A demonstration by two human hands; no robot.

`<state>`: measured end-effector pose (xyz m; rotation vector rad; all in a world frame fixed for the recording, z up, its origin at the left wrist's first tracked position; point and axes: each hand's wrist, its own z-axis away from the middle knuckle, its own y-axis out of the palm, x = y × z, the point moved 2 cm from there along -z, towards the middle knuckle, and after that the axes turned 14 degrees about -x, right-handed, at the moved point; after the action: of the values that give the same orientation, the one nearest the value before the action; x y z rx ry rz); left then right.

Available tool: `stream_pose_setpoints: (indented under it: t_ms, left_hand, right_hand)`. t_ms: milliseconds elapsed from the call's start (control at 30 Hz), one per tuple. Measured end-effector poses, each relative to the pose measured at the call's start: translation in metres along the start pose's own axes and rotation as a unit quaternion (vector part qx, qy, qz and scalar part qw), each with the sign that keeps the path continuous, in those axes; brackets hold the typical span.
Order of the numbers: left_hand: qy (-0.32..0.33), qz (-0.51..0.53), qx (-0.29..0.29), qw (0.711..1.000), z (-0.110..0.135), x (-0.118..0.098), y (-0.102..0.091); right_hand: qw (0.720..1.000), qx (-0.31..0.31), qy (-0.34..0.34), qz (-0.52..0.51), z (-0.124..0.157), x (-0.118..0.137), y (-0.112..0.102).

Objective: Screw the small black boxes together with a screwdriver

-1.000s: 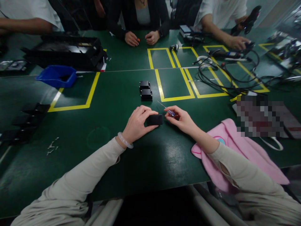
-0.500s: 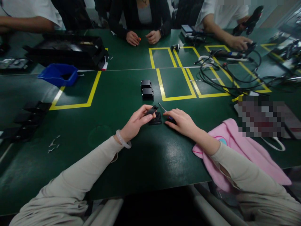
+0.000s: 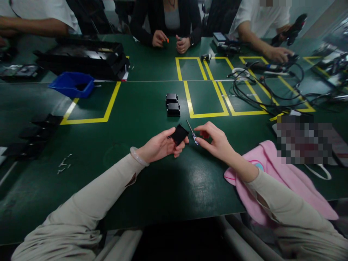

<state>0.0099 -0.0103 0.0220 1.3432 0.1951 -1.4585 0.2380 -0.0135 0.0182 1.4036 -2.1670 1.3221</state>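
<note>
The left hand (image 3: 160, 146) gripped a small black part (image 3: 179, 135) above the near side of the desk (image 3: 152, 195), thumb on its upper edge and fingers wrapped beneath, partly hidden by it; the part was tilted, its inside too dark to make out. The right hand (image 3: 214, 141) was half curled just beside it, with a slim screwdriver (image 3: 193, 136) at the tips of thumb and forefinger, shaft slanting up and to the left; whether they pinched the handle could not be told, and the remaining fingers were mostly hidden.

Beyond the hands sat two black boxes (image 3: 173, 105), one behind the other; on the left lay small silvery pieces (image 3: 64, 165), too small to identify, and farther off a blue bin (image 3: 72, 85) whose dark contents were unclear; on the right a pink cloth (image 3: 277, 177) lay partly under the right forearm, near a flat object (image 3: 337, 139) largely masked by a blocky blur; across the desk, a dark-sleeved person (image 3: 172, 18) was cut off by the top edge.
</note>
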Motion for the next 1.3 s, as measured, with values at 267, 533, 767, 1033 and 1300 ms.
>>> stream_pose_setpoints:
  t_ms: [267,533,767,1033,1300]
  left_hand:
    - [-0.083,-0.132,0.026,0.987,0.008,0.009,0.009]
    - [-0.072,-0.188,-0.013,0.979,0.004,0.014,0.007]
    - [-0.069,-0.209,-0.018,0.975,0.002,0.017,0.005]
    - [-0.034,-0.237,-0.032,0.97,0.002,0.015,0.006]
    - [-0.025,-0.246,-0.038,0.968,0.003,0.015,0.006]
  right_hand:
    - [0.988,0.087,-0.002,-0.128,0.005,0.022,0.003]
    - [0.996,0.034,-0.012,-0.081,0.01,0.018,0.005]
    - [0.998,0.03,-0.025,-0.058,0.012,0.018,0.007]
    - [0.996,0.067,0.018,-0.061,0.01,0.017,0.008]
    - [0.995,0.073,0.026,-0.068,0.011,0.016,0.008]
